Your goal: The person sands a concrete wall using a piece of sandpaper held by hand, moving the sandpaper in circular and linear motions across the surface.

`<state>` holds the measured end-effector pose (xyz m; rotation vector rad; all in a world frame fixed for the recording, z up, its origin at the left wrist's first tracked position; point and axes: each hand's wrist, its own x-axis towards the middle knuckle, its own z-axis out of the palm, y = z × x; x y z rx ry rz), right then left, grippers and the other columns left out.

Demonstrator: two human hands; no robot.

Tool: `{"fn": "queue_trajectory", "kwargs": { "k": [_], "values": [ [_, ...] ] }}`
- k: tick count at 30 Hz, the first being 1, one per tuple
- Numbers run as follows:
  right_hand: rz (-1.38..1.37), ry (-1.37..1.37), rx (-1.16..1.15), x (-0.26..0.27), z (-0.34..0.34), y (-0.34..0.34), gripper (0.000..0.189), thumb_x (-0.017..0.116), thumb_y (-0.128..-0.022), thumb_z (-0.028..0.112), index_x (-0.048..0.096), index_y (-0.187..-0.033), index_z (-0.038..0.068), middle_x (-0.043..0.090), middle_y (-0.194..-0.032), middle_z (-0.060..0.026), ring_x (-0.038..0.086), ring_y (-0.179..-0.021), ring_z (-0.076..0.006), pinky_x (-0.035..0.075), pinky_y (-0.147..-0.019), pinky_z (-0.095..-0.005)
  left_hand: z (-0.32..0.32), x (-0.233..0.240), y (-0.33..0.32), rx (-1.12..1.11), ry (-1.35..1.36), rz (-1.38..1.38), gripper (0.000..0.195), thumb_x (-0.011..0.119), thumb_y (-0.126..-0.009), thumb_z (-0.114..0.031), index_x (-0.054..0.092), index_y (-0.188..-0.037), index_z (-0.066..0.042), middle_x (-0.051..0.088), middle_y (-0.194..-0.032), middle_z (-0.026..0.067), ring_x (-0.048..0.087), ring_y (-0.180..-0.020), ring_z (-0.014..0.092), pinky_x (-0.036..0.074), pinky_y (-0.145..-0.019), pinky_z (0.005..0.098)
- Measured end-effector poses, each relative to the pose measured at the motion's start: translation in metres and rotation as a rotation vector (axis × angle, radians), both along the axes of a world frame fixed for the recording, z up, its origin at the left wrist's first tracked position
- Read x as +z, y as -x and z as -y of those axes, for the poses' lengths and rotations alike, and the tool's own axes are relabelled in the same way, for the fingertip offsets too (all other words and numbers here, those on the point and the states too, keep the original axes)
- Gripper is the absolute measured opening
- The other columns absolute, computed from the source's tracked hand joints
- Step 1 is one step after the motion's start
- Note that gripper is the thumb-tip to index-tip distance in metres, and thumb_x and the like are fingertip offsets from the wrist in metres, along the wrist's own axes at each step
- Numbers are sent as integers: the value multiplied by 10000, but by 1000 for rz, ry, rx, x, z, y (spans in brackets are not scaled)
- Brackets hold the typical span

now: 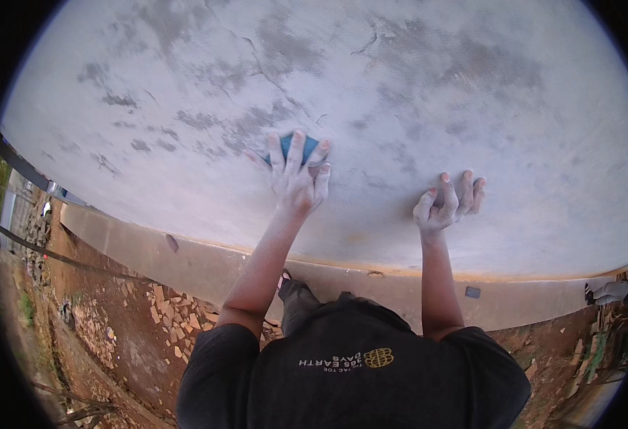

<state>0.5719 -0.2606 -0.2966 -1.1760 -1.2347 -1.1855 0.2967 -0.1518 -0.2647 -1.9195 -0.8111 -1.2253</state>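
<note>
A whitish plastered wall (356, 214) with grey patches and thin cracks fills the space before me. My left hand (298, 187), coated in pale dust, is spread flat over a blue piece of what looks like sandpaper (309, 146) and presses it against the wall. Part of that piece is hidden under the fingers. To the right and slightly lower, my right hand (443, 206) is just as dusty. Its fingers are bent and apart, with nothing visible in them. It is close to the wall, though whether the fingertips touch it is unclear.
A concrete ledge (201, 263) runs along the wall's foot, bearing a dark phone-like object (472, 292) and a small brown piece (172, 243). Broken stone or tile pieces (174, 316) lie on reddish soil at left. Another person (617, 289) is at the far right.
</note>
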Motion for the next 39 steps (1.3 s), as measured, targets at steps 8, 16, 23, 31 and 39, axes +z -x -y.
{"fn": "queue_trajectory", "kwargs": {
  "k": [8, 16, 23, 31, 39],
  "values": [
    [13, 7, -5, -1, -5, 0, 349, 538, -935, 197, 642, -1266, 155, 508, -1490, -154, 273, -1508, -383, 163, -1217, -531, 12, -1, -15, -45, 143, 225, 522, 440, -1045, -408, 464, -1540, -243, 205, -1687, 151, 46, -1567, 421, -48, -1158, 742],
    [-19, 7, 43, 1, -4, 5, 366, 558, -891, 174, 654, -1244, 166, 525, -1471, -150, 265, -1511, -385, 149, -1217, -537, -5, 20, 6, -97, 289, 623, 644, 297, -1086, -428, 296, -1593, -31, 117, -1694, 218, 16, -1552, 478, -39, -1178, 695],
    [11, 1, 8, -3, -3, -3, 385, 563, -872, 161, 655, -1246, 153, 519, -1480, -157, 291, -1500, -392, 164, -1213, -524, -12, 12, 19, -11, 320, 632, 667, 309, -1089, -422, 258, -1585, 22, 116, -1683, 252, 13, -1563, 440, -39, -1198, 657],
    [-43, -46, 0, -1, -5, 0, 403, 540, -810, 155, 688, -1178, 225, 585, -1416, -124, 344, -1492, -344, 142, -1229, -495, 9, -65, -26, -102, 121, 36, 552, 459, -1018, -350, 427, -1559, -243, 218, -1684, 160, 35, -1549, 487, -101, -1104, 795],
    [-37, -6, 20, -2, -8, 4, 388, 557, -864, 142, 653, -1239, 170, 536, -1462, -156, 278, -1507, -379, 147, -1217, -526, 31, -56, -41, -139, 269, 220, 654, 526, -995, -339, 335, -1603, -195, 130, -1698, 184, 19, -1554, 466, -67, -1107, 804]
  ]
}}
